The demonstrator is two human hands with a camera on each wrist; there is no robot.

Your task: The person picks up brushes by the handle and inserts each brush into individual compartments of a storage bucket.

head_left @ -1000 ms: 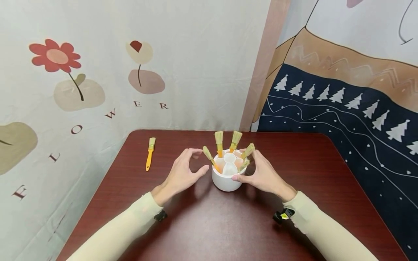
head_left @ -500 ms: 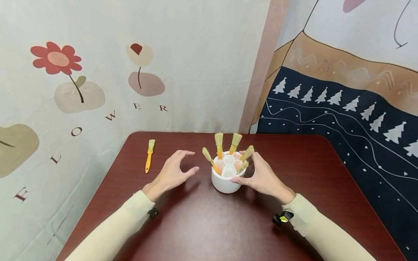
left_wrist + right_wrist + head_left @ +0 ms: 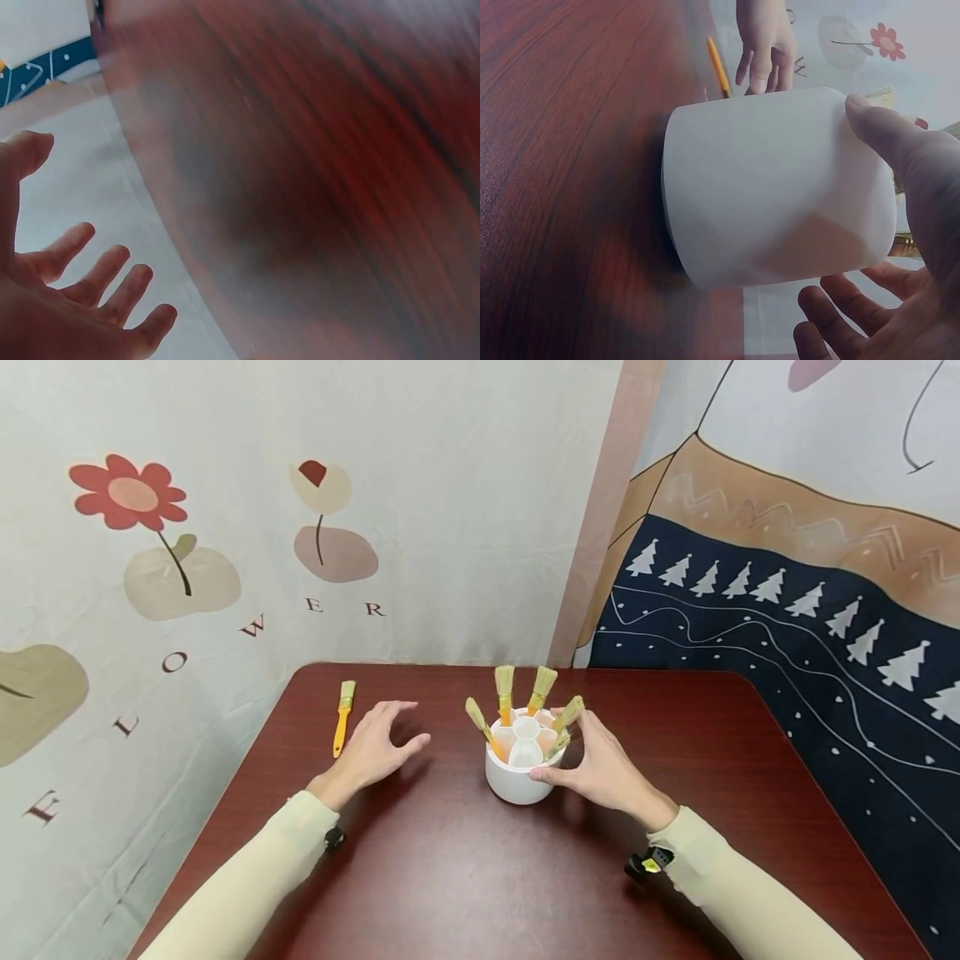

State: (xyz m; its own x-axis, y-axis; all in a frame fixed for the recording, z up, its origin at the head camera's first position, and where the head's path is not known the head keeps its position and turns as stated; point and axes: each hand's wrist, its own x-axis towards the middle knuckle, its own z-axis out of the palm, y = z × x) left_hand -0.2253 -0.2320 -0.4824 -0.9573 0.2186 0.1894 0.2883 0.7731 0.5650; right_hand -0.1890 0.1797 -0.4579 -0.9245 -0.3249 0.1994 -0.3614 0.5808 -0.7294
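Note:
A round white divided holder stands on the table with several bristle brushes in its outer compartments, bristles up. My right hand grips its right side. In the right wrist view, the thumb lies at the rim and the fingers are on the opposite side of the white wall. My left hand is empty, its fingers spread and loosely bent. Just left of it a yellow-handled brush lies flat, bristles toward the far edge.
The dark red wooden table ends at a pale flower-printed cloth behind. A navy tree-patterned cloth hangs along the right side.
My left hand has moved left, away from the white holder and closer to the loose brush. The right hand stays on the holder, which has not moved on the table.

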